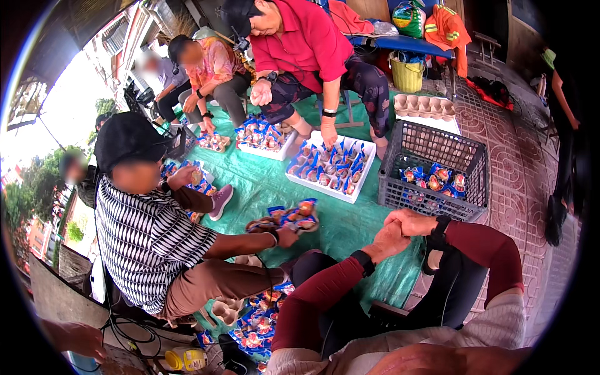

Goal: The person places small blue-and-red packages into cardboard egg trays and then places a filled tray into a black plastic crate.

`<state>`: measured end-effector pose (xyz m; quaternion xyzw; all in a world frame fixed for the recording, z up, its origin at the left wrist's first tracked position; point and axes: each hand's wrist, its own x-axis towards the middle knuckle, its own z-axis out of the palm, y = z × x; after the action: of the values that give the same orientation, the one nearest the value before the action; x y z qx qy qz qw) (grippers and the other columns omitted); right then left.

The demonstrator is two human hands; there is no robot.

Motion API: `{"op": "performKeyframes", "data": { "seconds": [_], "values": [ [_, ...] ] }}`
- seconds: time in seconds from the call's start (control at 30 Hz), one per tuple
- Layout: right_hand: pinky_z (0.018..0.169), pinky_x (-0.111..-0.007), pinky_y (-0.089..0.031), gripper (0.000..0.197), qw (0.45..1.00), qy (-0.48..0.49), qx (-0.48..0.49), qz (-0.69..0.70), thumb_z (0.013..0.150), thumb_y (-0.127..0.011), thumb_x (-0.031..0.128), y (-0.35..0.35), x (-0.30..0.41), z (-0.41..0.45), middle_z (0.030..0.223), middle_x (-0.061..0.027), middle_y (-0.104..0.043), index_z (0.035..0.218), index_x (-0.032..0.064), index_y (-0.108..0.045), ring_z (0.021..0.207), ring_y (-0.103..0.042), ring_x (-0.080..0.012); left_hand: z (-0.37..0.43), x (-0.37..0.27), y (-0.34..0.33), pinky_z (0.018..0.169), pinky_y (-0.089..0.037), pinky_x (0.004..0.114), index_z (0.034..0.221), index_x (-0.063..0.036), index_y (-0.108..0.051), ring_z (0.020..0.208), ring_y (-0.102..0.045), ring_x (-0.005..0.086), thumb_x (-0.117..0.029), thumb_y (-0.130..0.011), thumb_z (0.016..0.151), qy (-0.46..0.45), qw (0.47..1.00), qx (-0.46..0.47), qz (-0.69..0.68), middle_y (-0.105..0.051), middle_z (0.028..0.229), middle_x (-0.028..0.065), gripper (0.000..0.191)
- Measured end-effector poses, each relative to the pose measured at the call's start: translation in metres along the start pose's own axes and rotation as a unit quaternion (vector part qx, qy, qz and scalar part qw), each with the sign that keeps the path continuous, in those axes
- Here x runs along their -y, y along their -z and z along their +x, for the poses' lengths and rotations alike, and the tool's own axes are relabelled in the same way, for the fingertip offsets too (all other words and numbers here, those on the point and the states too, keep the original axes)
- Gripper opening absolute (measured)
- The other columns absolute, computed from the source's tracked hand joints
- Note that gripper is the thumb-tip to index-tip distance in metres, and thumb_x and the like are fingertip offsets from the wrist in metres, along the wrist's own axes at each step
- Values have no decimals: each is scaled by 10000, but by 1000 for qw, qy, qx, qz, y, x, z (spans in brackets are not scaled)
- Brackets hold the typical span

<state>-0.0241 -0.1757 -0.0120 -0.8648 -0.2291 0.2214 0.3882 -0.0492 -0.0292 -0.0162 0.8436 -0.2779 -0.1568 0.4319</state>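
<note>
My left hand (pixel 391 238) and my right hand (pixel 408 221) are clasped together above my knees, over the green tarp (pixel 349 234). I see nothing held in them, though the space between the palms is hidden. Just beyond them stands a black plastic crate (pixel 433 208) with several small packets (pixel 438 178) in blue, red and clear wrapping inside. Left of the crate is a white foam tray (pixel 349 197) filled with similar packets, and a co-worker's hand reaches into it. Nearer on the left, another co-worker holds a molded-pulp tray (pixel 307 226) of packets.
More packets (pixel 255 323) lie in a heap by my left leg, near a yellow-lidded jar (pixel 185 359) and black cables (pixel 133 333). Several people sit around the tarp. Behind the crate are an egg-type pulp tray (pixel 424 107), a yellow bucket (pixel 407 75) and a blue bench (pixel 389 43).
</note>
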Motion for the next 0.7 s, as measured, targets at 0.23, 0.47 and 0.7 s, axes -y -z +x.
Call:
{"op": "performKeyframes", "data": {
  "seconds": [0.23, 0.47, 0.7],
  "values": [
    [782, -335, -458, 383, 999, 39, -11, 10, 655, -527, 25, 3, 4, -3, 953, -142, -618, 1035, -3, -567, 937, -578, -225, -3, -11, 8, 744, -469, 471, 975, 23, -531, 880, -574, 412, -147, -537, 735, 65, 997, -4, 42, -593, 897, 274, 295],
    [767, -330, -465, 398, 998, 14, -9, 53, 656, -513, 23, 4, 12, -5, 983, -145, -612, 1052, 2, -553, 940, -582, -220, -4, -19, 17, 752, -465, 475, 1003, 27, -517, 900, -569, 412, -162, -539, 743, 74, 995, 27, 68, -587, 912, 285, 322],
    [699, -282, -473, 437, 931, 28, -144, 333, 822, -595, 193, 14, 16, 2, 938, -70, -569, 1196, 29, -439, 859, -570, -140, 10, -22, 57, 680, -489, 321, 1034, -16, -522, 769, -599, 244, -134, -580, 779, -78, 974, -146, -156, -610, 856, 148, 287]
  ]
}}
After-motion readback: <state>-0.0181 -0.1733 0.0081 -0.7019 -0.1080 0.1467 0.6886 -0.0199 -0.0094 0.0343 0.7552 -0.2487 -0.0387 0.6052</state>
